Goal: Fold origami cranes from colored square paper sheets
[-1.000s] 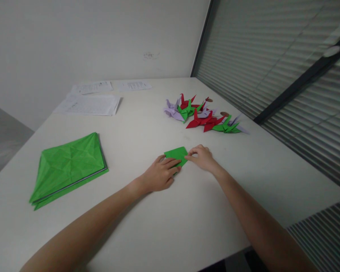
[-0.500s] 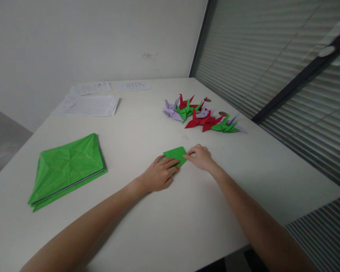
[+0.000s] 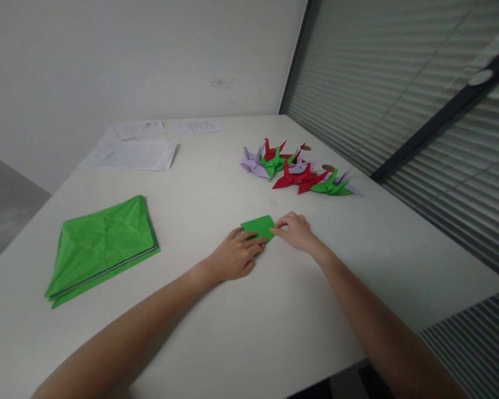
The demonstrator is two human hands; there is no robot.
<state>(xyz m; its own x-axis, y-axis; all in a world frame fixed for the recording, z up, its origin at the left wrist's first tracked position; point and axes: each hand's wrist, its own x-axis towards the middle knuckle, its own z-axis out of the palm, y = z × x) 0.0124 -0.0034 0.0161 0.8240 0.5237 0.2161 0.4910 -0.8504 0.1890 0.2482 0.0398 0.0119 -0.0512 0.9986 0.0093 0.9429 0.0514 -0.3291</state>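
A small folded piece of green origami paper [image 3: 258, 225] lies on the white table in front of me. My left hand [image 3: 237, 255] rests over its near left part, fingers stretched out and pressing it down, so the lower portion is hidden. At the paper's right corner, my right hand [image 3: 293, 229] pinches the edge between thumb and forefinger. Beyond the hands sits a cluster of folded paper cranes [image 3: 293, 172] in red, green and lilac.
On the left lies a stack of creased green paper sheets [image 3: 106, 238]. Printed white papers [image 3: 137, 155] are spread at the back left. A window with blinds [image 3: 399, 100] runs along the table's right side, and a wall [image 3: 149, 61] stands behind.
The left fingers have shifted very slightly on the green paper. My right hand keeps its pinch at the corner. The whole view has moved a little.
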